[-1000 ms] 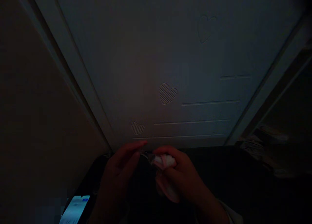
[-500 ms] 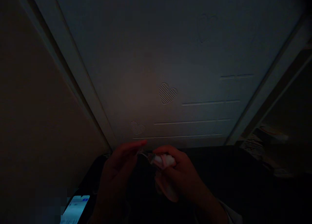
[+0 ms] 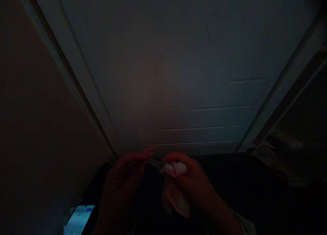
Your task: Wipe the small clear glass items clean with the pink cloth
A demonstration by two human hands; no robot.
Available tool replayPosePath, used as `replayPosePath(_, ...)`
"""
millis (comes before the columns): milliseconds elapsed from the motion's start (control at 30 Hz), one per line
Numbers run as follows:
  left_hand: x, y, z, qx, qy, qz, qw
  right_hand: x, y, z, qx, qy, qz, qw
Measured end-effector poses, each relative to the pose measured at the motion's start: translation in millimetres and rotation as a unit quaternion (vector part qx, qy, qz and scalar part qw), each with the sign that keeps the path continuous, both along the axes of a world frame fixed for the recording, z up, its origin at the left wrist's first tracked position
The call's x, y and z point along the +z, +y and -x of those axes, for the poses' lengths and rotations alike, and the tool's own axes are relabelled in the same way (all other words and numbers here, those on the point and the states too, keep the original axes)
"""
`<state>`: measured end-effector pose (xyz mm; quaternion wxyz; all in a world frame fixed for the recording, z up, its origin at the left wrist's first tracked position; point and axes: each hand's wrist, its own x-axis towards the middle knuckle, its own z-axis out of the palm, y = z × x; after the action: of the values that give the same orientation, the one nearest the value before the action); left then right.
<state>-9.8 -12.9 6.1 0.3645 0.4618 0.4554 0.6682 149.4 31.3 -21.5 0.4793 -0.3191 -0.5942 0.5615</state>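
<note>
The light is very dim. In my right hand [image 3: 191, 175], closed in a grip, is a soft pink-and-white cloth-like bundle [image 3: 176, 168], and a pale pink flap [image 3: 177, 201] hangs beneath it. From the bundle a thin, shiny, see-through or metallic piece [image 3: 154, 162] runs left to the fingertips of my left hand [image 3: 125, 177]. Those fingers are curled and pinch its end; its exact kind is too dark to make out. Both hands are close together, low in the middle of the head view.
A pale door or panel [image 3: 153, 64] with engraved hearts and lines stands right ahead. A lit phone [image 3: 80, 219] lies at the lower left. Dark cloth or a dark surface [image 3: 230, 180] spreads below the hands. Papers or books [image 3: 268, 151] are stacked at the right.
My right hand and the bundle have shifted slightly right, and a little more of the shiny piece shows between the hands. The pink flap has swung lower and appears wider.
</note>
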Motion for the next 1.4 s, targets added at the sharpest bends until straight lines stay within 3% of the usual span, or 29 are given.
replayPosePath(100,-1.0,1,1,-0.003,-0.009,-0.028,1.000,-0.3,0,0,-0.004,0.010,0.002,1.000)
replayPosePath(267,0.3,1,-1,0.014,-0.001,-0.005,1.000,1.1,-1,0,0.009,0.005,0.020,1.000)
replayPosePath(400,0.2,6,-4,0.050,-0.047,-0.055,0.996,1.4,-2,-1,0.006,-0.017,0.005,1.000)
replayPosePath(533,3.5,10,-1,0.156,0.093,0.024,0.983,-1.1,-3,0,-0.013,-0.023,-0.011,1.000)
replayPosePath(600,6.6,11,2,0.176,0.179,0.061,0.966,-2.0,-3,0,-0.010,-0.030,-0.011,0.999)
replayPosePath(767,11.8,12,0,0.146,0.225,0.104,0.958,1.4,-4,1,-0.031,-0.065,-0.070,0.995)
replayPosePath(933,11.9,11,-5,0.144,0.239,0.100,0.955,6.3,-6,0,-0.039,-0.090,-0.116,0.988)
replayPosePath(1400,12.2,13,-1,0.135,0.281,0.075,0.947,3.8,-4,1,-0.036,-0.066,-0.095,0.993)
